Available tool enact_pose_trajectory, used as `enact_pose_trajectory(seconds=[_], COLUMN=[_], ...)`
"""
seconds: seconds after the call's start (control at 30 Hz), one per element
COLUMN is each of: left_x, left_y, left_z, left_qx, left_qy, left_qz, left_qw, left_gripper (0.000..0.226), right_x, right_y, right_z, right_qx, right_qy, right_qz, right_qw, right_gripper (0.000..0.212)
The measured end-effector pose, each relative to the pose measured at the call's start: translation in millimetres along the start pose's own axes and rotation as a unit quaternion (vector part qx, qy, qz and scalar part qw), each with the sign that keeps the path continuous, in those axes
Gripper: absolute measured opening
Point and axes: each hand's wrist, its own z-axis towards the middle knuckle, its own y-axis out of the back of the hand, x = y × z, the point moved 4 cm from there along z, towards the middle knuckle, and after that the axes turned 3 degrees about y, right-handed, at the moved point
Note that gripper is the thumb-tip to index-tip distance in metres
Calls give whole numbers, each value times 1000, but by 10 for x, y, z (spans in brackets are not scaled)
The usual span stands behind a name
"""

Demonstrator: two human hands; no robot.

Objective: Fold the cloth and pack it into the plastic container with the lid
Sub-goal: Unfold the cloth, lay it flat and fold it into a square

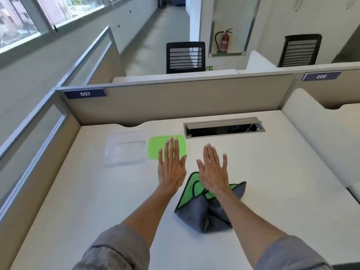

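Both my hands, left hand and right hand, hover flat, fingers spread, holding nothing. Cloth lies crumpled just beside them, nearer me: soft, light, floppy; I'd pinch its bound corners.

1 cloth, 1 clear container, 1 green lid, 2 chairs, 1 fire extinguisher.

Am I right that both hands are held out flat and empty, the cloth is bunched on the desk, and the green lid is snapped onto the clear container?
Not quite. The head view shows the green lid lying on the desk beside the clear container, to its right, not on it. The rest holds: the left hand and right hand are flat and empty, and the cloth is bunched.
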Motion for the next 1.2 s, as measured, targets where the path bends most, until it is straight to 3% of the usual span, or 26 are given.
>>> enact_pose_trajectory(seconds=[0.23,0.37,0.43,0.63,0.8,0.9,1.13,1.2], left_x=[-26,-123,-183,-197,-176,-46,522,687], left_y=[-533,-808,-856,-893,-819,-780,-663,-629], left_z=[-677,-1110,-1265,-1306,-1178,-1145,-1089,-1084], left_qx=[112,182,179,178,158,147,81,74], left_qy=[4,-63,-86,-22,6,56,176,211], left_qz=[-14,-83,-119,-153,-215,-257,-296,-299], left_qw=[994,978,973,972,964,953,935,928], left_gripper=[70,61,58,59,26,18,11,11], right_x=[-179,-373,-514,-843,-943,-996,-1249,-1339], right_y=[-488,-722,-769,-721,-571,-512,-346,-306], right_z=[-588,-1018,-1222,-1475,-1349,-1261,-1146,-1138], right_qx=[41,46,43,47,92,113,109,107], right_qy=[-8,25,21,-27,-54,-53,-90,-107], right_qz=[21,34,43,4,-11,-25,-47,-48], right_qw=[999,998,998,999,994,992,989,987], right_gripper=[66,61,57,54,71,78,41,41])
